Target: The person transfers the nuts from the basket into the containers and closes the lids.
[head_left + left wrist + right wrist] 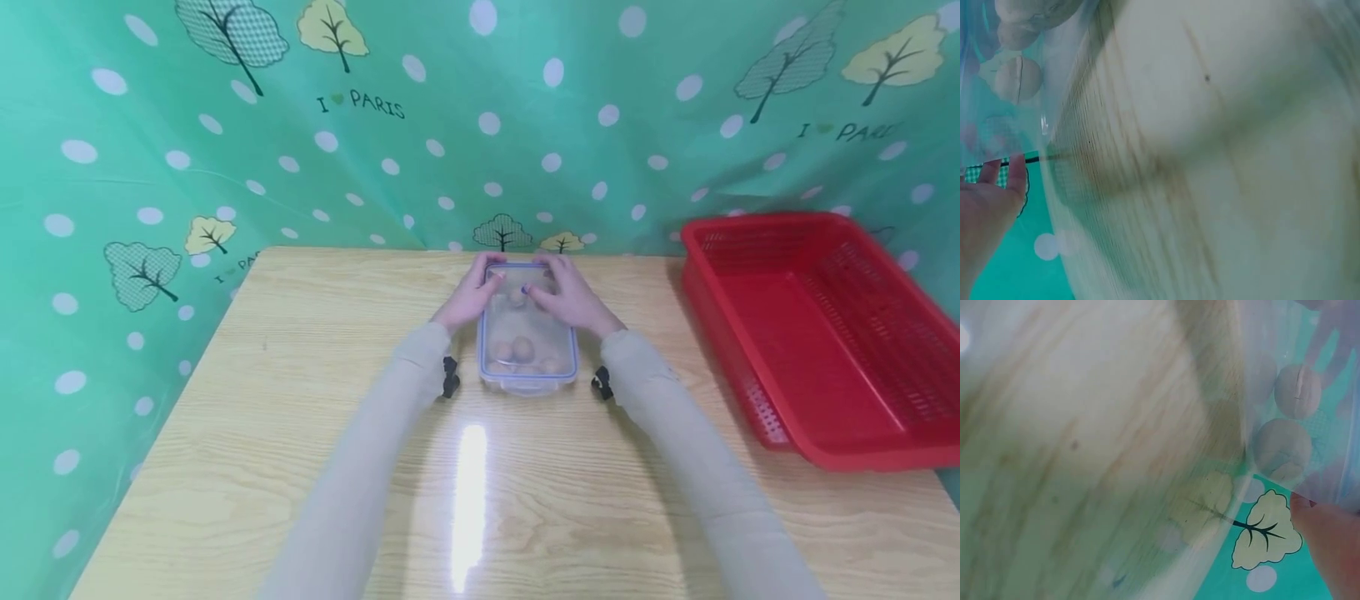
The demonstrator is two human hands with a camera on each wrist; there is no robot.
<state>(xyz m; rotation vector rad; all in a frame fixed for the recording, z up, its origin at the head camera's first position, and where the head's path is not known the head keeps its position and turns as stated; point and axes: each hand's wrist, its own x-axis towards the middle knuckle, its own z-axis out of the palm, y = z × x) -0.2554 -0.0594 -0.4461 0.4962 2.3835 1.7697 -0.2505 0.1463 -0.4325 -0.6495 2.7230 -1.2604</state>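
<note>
A clear plastic food container [528,321] with a blue-lined rim lies lengthwise at the back middle of the table. Several round tan balls with seams and cracks, walnut-like [1284,448], show through its walls. My left hand [472,292] grips the far left corner, thumb over the top and fingers round the far edge. At the far right corner my right hand [573,298] holds it likewise, thumb lying over the lid. A clear latch flap [528,386] sticks out at the near end. In the left wrist view, the fingertips reach up to the container's end.
A large red plastic basket [716,333] stands at the table's right side. Behind the wooden table [300,400] hangs a green dotted cloth [442,108] with printed trees. Black wrist straps [451,377] show beside both sleeves. Light glares off the tabletop in front of the container.
</note>
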